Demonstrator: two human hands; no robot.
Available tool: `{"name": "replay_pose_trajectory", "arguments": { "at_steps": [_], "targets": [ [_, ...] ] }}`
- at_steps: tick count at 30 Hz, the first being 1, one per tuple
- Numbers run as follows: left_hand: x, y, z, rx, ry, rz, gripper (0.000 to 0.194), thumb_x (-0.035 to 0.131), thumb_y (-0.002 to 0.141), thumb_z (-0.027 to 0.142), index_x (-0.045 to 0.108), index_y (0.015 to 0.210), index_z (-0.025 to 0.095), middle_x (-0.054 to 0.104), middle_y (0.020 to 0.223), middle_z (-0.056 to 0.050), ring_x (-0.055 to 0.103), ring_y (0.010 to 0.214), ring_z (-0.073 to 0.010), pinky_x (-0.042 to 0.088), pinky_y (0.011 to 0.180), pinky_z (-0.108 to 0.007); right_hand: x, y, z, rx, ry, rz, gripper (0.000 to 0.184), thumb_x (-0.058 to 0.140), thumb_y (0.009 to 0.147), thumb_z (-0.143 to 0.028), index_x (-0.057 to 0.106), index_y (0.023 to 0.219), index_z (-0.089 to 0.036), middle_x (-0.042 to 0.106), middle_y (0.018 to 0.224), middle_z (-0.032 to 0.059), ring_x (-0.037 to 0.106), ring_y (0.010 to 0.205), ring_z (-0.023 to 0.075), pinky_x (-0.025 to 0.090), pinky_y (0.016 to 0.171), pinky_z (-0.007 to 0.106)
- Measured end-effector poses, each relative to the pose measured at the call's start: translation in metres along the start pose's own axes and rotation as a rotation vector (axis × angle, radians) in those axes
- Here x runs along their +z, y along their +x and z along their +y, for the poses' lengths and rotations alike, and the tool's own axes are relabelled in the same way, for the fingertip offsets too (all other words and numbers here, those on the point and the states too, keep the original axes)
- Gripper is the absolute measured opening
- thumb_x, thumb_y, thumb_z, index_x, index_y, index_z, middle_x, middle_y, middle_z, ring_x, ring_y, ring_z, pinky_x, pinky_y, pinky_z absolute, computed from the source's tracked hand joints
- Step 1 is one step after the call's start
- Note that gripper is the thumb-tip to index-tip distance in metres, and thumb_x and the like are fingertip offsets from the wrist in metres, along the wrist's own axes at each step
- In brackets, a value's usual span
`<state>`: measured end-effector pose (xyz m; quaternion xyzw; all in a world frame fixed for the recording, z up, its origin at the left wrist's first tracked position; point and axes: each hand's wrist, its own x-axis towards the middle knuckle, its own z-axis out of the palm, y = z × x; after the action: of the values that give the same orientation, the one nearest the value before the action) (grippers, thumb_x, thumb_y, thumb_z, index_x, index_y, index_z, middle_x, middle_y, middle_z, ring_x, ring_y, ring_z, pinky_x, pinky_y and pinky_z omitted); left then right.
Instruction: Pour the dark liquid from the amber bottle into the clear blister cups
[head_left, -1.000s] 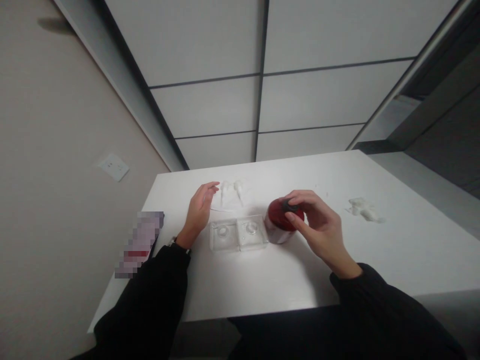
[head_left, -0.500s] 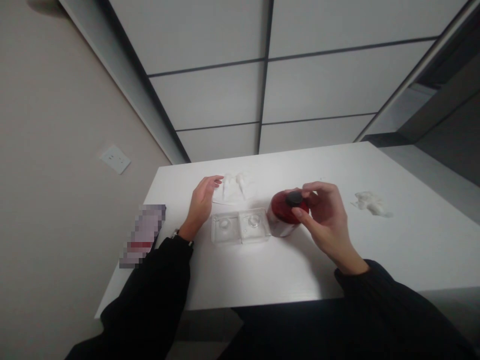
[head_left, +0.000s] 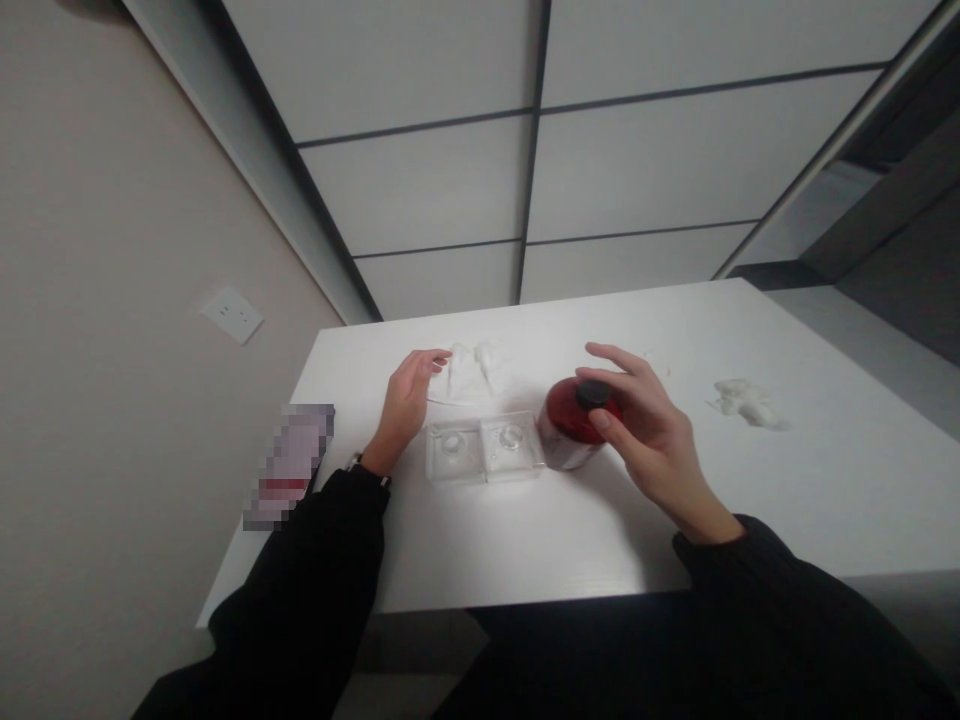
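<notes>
A dark red bottle (head_left: 564, 405) with a pale label and a black cap (head_left: 593, 394) stands upright on the white table. My right hand (head_left: 649, 425) is at the cap, thumb on its near side and a finger behind it, with the index finger raised. Left of the bottle sits a clear plastic box (head_left: 484, 470) with two compartments, each showing a round form. Beyond the box lie white, soft-looking pieces (head_left: 471, 370) on a flat white sheet. My left hand (head_left: 405, 400) rests beside them, fingers loosely stretched out and holding nothing visible.
A phone-like flat object (head_left: 289, 465), its screen blurred out, lies at the table's left edge. A crumpled whitish piece (head_left: 750, 403) lies on the right side. The wall with a socket (head_left: 234, 315) is on the left, and white panels stand behind the table (head_left: 510, 560).
My right index finger has lifted away from the cap, and the fingers have spread. The left hand stays beside the white pieces. The whole view has shifted slightly.
</notes>
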<state>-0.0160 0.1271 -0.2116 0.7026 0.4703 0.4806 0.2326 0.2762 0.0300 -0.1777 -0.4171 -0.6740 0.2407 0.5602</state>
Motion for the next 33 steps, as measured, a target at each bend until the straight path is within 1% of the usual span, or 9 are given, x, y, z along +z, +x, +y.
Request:
{"name": "replay_pose_trajectory", "arguments": {
  "at_steps": [2,5,9,14,20,24,27,30,33],
  "targets": [
    [0.000,0.000,0.000,-0.004,0.003,-0.001,0.046,0.035,0.109,0.048,0.072,0.107,0.020,0.075,0.105,-0.009,0.069,0.097,-0.0227,0.054,0.096,-0.041,0.000,0.000,0.001,0.009,0.055,0.015,0.021,0.072,0.097,-0.037,0.067,0.118,-0.034,0.063,0.145,0.0062,0.064,0.130,0.0288,0.055,0.110,0.052],
    [-0.001,0.000,0.001,-0.011,0.016,-0.010,0.046,0.035,0.109,0.047,0.072,0.108,0.021,0.075,0.105,-0.008,0.069,0.098,-0.0226,0.054,0.097,-0.041,0.001,-0.001,0.000,0.038,0.133,0.046,0.029,0.074,0.096,-0.037,0.063,0.122,-0.035,0.061,0.145,0.0060,0.071,0.115,0.0254,0.060,0.103,0.048],
    [-0.001,0.000,0.002,-0.014,0.021,-0.027,0.046,0.034,0.109,0.047,0.072,0.107,0.021,0.076,0.106,-0.008,0.069,0.099,-0.0227,0.054,0.098,-0.041,0.000,0.000,-0.002,0.002,-0.024,-0.003,0.024,0.067,0.100,-0.041,0.069,0.123,-0.033,0.063,0.144,0.0081,0.058,0.137,0.0309,0.050,0.116,0.055],
    [-0.002,0.000,0.002,-0.015,0.016,-0.032,0.047,0.034,0.109,0.047,0.073,0.108,0.020,0.076,0.106,-0.008,0.069,0.096,-0.0220,0.054,0.097,-0.041,0.002,-0.001,-0.001,0.054,0.115,0.046,0.019,0.070,0.098,-0.040,0.066,0.115,-0.033,0.063,0.141,0.0070,0.063,0.130,0.0281,0.056,0.107,0.049],
    [-0.002,0.000,0.000,-0.027,0.017,-0.048,0.049,0.033,0.109,0.047,0.074,0.109,0.020,0.075,0.100,-0.007,0.070,0.096,-0.0220,0.055,0.096,-0.040,0.006,-0.001,-0.004,0.001,-0.012,0.000,0.024,0.063,0.102,-0.046,0.070,0.122,-0.035,0.063,0.142,0.0072,0.053,0.143,0.0315,0.043,0.121,0.058],
    [-0.001,-0.001,0.001,-0.027,0.011,-0.049,0.050,0.034,0.109,0.048,0.075,0.108,0.020,0.074,0.096,-0.007,0.070,0.096,-0.0224,0.055,0.097,-0.040,0.008,-0.003,0.001,0.069,0.122,-0.012,0.023,0.065,0.100,-0.049,0.067,0.117,-0.033,0.063,0.149,0.0060,0.057,0.140,0.0301,0.045,0.119,0.057],
    [0.000,-0.001,0.002,-0.026,0.007,-0.059,0.050,0.034,0.109,0.049,0.075,0.108,0.021,0.074,0.097,-0.007,0.069,0.091,-0.0221,0.055,0.094,-0.040,0.007,-0.003,0.005,0.111,0.179,-0.049,0.025,0.065,0.101,-0.050,0.067,0.119,-0.033,0.071,0.137,0.0057,0.064,0.130,0.0272,0.050,0.114,0.052],
    [0.000,-0.002,0.002,-0.022,0.001,-0.065,0.049,0.035,0.109,0.048,0.075,0.108,0.021,0.075,0.097,-0.007,0.069,0.090,-0.0219,0.056,0.091,-0.040,0.006,-0.002,0.007,0.082,0.129,-0.075,0.032,0.060,0.103,-0.053,0.070,0.127,-0.034,0.072,0.128,0.0055,0.066,0.124,0.0262,0.051,0.111,0.049],
    [0.000,-0.002,0.002,-0.017,-0.012,-0.061,0.049,0.035,0.109,0.048,0.075,0.107,0.020,0.074,0.096,-0.007,0.068,0.090,-0.0219,0.055,0.092,-0.040,0.008,0.000,0.007,0.042,0.120,-0.061,0.032,0.056,0.104,-0.056,0.073,0.120,-0.035,0.071,0.123,0.0049,0.064,0.123,0.0269,0.049,0.112,0.049]
  ]
}}
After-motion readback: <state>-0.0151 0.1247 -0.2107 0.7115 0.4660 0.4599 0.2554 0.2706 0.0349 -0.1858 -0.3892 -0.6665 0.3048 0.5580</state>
